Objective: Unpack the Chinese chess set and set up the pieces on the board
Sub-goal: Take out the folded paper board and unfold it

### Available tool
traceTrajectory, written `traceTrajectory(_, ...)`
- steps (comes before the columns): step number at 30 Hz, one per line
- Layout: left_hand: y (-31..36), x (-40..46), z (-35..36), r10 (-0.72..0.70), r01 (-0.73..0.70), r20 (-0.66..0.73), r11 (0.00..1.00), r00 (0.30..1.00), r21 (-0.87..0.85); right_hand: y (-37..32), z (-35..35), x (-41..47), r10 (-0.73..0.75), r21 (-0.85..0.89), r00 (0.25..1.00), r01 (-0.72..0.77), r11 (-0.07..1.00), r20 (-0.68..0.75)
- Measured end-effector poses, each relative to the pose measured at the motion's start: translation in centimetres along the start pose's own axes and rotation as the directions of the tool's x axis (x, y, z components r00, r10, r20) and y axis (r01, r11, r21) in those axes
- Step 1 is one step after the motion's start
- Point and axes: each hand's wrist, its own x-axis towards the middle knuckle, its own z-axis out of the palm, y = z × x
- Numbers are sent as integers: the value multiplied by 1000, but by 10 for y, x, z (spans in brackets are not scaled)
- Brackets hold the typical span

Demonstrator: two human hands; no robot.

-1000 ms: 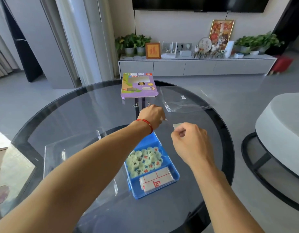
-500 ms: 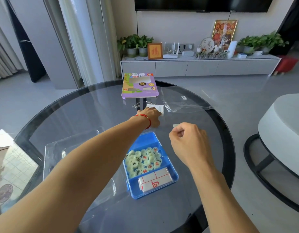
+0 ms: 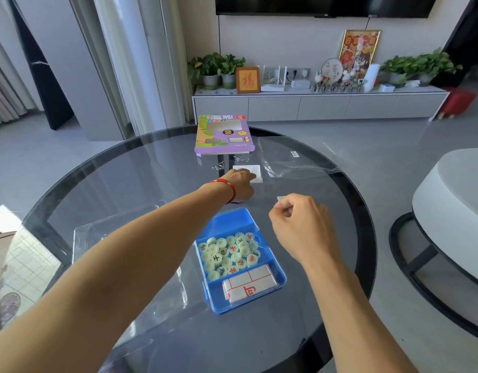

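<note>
An open blue plastic case sits on the round glass table. It holds several pale green chess pieces and a folded paper board with red lines. My left hand, with a red string on the wrist, reaches beyond the case. Its fingertips rest on a white paper slip lying flat on the glass. My right hand hovers to the right of the case with fingers curled and thumb against the forefinger. It seems to pinch a small white piece that sticks out past the knuckles.
A purple game box lies at the table's far side, with two small metal wire items before it. An empty clear plastic bag is at the far right, and a clear lid lies left of the case. A white seat stands to the right.
My left hand moved forward and down from a raised fist and laid the white paper slip on the glass. My right hand stayed almost still.
</note>
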Motion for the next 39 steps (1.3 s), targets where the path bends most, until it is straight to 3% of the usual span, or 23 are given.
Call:
traceTrajectory(4,-18,-38,-13,32,-47,-159,995,987,-91,-10,6,-5,-68,8,995,68,998,76)
traceTrajectory(9,-64,-124,-17,57,-70,-340,997,939,-26,-34,28,-13,-259,-30,933,275,961,251)
traceTrajectory(12,-71,-202,-10,136,-164,-433,986,891,-26,-50,45,-22,-312,-62,896,348,935,316)
traceTrajectory(15,-68,-272,2,317,-316,-332,947,889,56,-61,58,-29,-282,-113,906,331,937,317)
traceTrajectory(18,-80,-295,16,364,-329,-141,917,921,224,-65,63,-31,-248,-108,924,289,951,291)
traceTrajectory(22,-120,-280,13,341,-299,-210,932,916,206,-65,64,-33,-236,-78,937,263,962,257)
traceTrajectory(29,-174,-215,-3,177,-76,-344,954,922,288,-59,64,-24,-205,-85,943,234,968,261)
traceTrajectory(39,-224,-60,-32,-128,197,-483,976,866,96,-51,67,6,-200,-237,936,273,932,291)
